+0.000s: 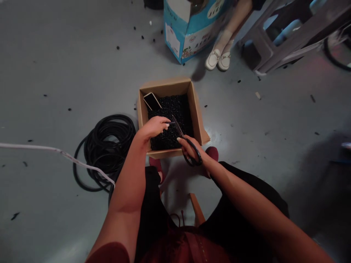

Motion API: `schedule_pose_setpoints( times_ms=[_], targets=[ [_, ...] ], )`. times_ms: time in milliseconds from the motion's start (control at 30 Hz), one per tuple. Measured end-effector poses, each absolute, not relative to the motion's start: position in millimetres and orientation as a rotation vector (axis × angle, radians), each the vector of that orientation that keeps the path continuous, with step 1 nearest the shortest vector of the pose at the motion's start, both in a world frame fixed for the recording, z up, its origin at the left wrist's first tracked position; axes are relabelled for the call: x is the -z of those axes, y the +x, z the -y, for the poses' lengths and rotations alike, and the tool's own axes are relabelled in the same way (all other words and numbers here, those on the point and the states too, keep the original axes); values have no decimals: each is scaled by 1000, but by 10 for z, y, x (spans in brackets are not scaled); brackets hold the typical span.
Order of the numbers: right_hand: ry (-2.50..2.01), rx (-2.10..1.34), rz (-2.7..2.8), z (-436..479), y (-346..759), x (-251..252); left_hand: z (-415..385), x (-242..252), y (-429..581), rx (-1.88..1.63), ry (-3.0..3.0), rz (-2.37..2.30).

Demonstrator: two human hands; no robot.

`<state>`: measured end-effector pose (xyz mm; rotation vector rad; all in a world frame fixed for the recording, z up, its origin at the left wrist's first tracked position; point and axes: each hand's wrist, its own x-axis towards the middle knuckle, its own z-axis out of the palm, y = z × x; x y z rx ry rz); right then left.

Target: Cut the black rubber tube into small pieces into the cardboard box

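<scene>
Over an open cardboard box (196,113), my left hand (155,126) pinches a thin, dark, ridged strip (171,123). My right hand (190,145) is closed around the black handles of a pair of scissors (179,128). Their blades point up and left, close to the strip's free end. Whether the blades touch the strip, I cannot tell. Beneath both hands, the box holds a heap of small black pieces (175,104). A phone (152,101) with a dark screen leans in the box's far left corner.
Coiled black hose (105,146) lies on the floor left of the box, with a white cord (60,151) reaching toward it. Beyond stand a blue carton (175,34), a person's feet in white shoes (218,60) and a grey plastic stool (263,47). Small black bits are scattered across the floor.
</scene>
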<state>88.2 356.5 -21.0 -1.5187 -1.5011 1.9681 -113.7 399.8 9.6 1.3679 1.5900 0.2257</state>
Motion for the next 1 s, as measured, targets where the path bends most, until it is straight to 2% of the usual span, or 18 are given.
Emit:
schedule_pose_setpoints(
  times_ms=[167, 433, 633, 1000],
  targets=[
    [-1534, -2047, 1316, -3636, 878, 245, -3981, -165, -1123, -296, 1211, -1601],
    [-1491, -1915, 1242, -3814, 917, 211, -3958, -221, -1146, -414, 1236, -1530],
    [-1460, -1816, 1510, -3764, 936, 147, -3946, -282, -1263, -673, 1104, -1533],
    [-1449, -1817, 1795, -3674, 892, -6, -3963, -259, -1235, -694, 1123, -1518]
  ],
)
